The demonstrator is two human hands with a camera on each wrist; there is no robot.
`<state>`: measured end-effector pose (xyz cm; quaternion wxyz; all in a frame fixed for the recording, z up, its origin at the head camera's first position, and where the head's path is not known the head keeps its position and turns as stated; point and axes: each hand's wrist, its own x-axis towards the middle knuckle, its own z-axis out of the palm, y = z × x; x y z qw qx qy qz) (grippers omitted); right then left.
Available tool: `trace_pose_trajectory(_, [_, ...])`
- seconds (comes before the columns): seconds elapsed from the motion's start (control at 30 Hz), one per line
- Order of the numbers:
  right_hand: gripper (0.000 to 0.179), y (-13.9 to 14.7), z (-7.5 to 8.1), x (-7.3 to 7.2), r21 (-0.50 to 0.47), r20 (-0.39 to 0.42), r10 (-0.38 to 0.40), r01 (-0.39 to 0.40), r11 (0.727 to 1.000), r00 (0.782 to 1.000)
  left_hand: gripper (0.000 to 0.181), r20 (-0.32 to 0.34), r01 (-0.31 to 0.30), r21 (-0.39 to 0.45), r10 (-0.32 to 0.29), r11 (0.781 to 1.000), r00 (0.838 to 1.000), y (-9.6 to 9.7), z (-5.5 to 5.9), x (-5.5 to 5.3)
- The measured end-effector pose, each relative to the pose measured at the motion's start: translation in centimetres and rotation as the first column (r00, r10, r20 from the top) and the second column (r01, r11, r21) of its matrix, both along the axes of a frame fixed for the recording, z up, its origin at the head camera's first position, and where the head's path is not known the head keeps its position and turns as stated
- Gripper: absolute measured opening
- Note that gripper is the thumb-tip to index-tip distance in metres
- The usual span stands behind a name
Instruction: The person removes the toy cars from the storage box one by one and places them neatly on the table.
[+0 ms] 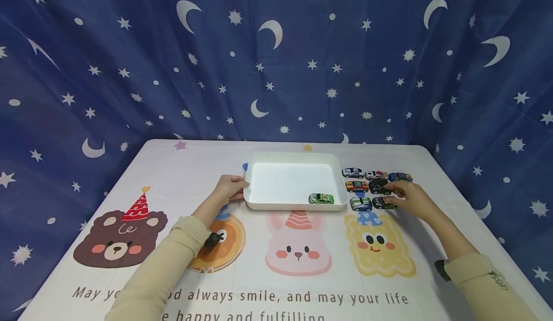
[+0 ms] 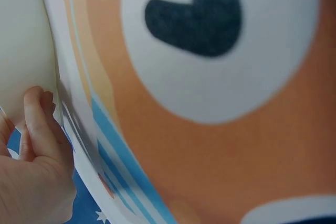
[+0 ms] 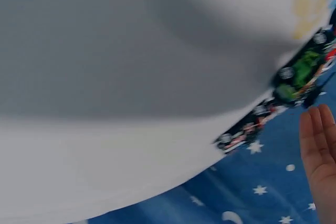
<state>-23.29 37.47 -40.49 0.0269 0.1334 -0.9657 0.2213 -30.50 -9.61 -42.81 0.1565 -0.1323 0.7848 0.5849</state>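
A white rectangular tray (image 1: pixel 294 207) lies on the table. My left hand (image 1: pixel 231 188) grips its left side; in the left wrist view that hand (image 2: pixel 39 145) has fingers curled at the tray's edge (image 2: pixel 29 51). Inside the tray, near its front right corner, sits a green toy car (image 1: pixel 321 198). My right hand (image 1: pixel 408 197) reaches in among the toy cars right of the tray. Its fingers are at a black toy car (image 1: pixel 378 185), its thumb by a dark toy car (image 1: pixel 382 203). In the right wrist view its fingers (image 3: pixel 316 135) are straight.
Around the right hand are a white toy car (image 1: pixel 353 172), a white-and-red one (image 1: pixel 376 174), a blue-and-orange one (image 1: pixel 400 177), a red-and-yellow one (image 1: pixel 356 186) and a green-and-white one (image 1: pixel 360 204). A cartoon-printed cloth (image 1: pixel 255 282) covers the table; a blue curtain (image 1: pixel 276 95) hangs behind.
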Motion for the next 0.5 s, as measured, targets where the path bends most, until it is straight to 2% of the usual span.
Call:
trace_pose_trajectory(0.1, [0.032, -1.6, 0.4, 0.0, -0.011, -0.007, -0.014, 0.014, 1.0, 1.0, 0.042, 0.009, 0.001, -0.009, -0.001, 1.0, 1.0, -0.3, 0.1, 0.0])
trace_pose_trajectory(0.27, [0.028, -4.3, 1.8, -1.0, -0.025, -0.046, 0.014, -0.015, 1.0, 0.999, 0.043, -0.001, -0.004, -0.003, 0.004, 1.0, 1.0, -0.7, 0.5, -0.4])
trace_pose_trajectory(0.5, [0.024, -6.8, 1.7, -1.3, -0.069, -0.106, 0.065, -0.072, 0.995, 0.992, 0.042, -0.014, 0.023, 0.014, -0.023, 1.0, 1.0, -0.3, 0.2, -0.1])
